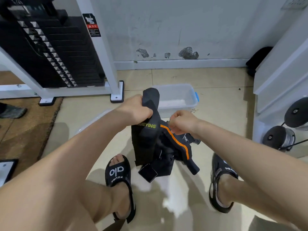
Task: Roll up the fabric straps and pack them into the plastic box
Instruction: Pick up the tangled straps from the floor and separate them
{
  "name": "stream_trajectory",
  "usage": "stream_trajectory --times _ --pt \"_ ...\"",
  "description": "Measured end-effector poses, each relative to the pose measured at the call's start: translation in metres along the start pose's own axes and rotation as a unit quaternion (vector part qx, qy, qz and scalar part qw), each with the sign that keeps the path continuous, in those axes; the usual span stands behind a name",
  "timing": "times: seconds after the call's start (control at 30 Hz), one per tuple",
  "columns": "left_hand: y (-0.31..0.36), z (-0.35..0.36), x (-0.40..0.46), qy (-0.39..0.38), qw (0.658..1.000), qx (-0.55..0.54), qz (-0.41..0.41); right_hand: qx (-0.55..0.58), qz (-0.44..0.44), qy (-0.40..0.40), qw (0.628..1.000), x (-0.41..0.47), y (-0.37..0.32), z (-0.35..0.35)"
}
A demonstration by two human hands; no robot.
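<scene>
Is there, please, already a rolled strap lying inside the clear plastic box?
No, the plastic box on the floor holds no strap; the black straps hang from the left hand and right hand.

The clear plastic box (pixel 176 97) stood open-topped. Bare tile lay to its right; the weight machine's foot (pixel 117 92) stood close to its left, and hanging black straps (pixel 155 140) blocked its near side.

both hands (pixel 135 108) gripping black straps (pixel 155 144), clear plastic box (pixel 186 90) behind
</scene>
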State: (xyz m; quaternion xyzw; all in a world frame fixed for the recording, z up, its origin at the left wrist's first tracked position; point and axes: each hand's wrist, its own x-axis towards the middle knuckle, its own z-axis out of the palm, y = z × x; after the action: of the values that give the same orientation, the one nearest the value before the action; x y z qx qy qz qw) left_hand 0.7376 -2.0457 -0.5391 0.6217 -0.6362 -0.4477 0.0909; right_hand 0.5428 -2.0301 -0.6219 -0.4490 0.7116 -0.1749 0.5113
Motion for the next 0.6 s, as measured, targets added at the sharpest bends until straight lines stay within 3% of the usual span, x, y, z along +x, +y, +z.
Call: stream_trajectory --times 0.2,0.37,0.6 --pt "-0.010 0.002 0.020 0.023 0.992 0.121 -0.011 -0.076 0.086 -0.018 0.993 0.068 0.068 0.013" --pt "-0.007 0.009 0.027 0.039 0.982 0.183 0.000 -0.166 0.084 -0.061 0.981 0.111 0.106 0.036" --pt "-0.013 0.014 0.039 0.052 0.966 0.253 -0.004 -0.198 0.111 -0.084 0.970 0.129 0.127 0.089"
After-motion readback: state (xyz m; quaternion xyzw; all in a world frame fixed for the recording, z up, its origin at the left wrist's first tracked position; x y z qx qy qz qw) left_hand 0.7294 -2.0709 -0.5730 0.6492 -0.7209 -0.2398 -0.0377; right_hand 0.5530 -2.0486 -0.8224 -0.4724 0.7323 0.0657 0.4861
